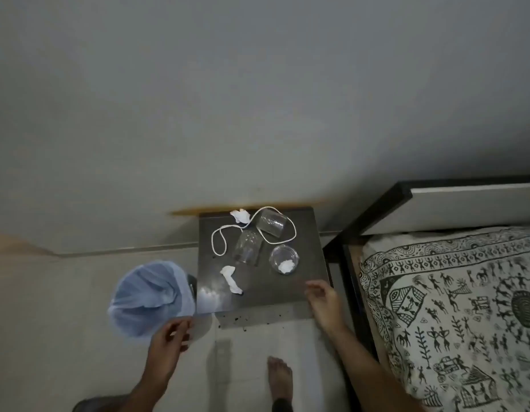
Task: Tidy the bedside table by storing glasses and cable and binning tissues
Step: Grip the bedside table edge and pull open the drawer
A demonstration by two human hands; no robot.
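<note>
Overhead, three clear glasses sat on the dark bedside table (305, 281): one glass (271, 223) lay on its side at the back, a second glass (247, 247) lay tipped beside it, and an upright glass (283, 259) held a crumpled tissue (286, 266). A white cable (219, 242) looped loosely around the fallen glasses. Another tissue (239, 215) lay at the back edge, and a twisted tissue (231, 279) lay nearer the front. The left hand (168, 337) hovered with fingers loosely curled, holding nothing, over the near rim of a blue-lined bin (150, 295) standing on the pale floor left of the table. The right hand (324, 301) was open and empty at the table's front right corner. A patterned bedspread (454, 307) covered the black-framed bed to the right; a grey wall rose behind.
</note>
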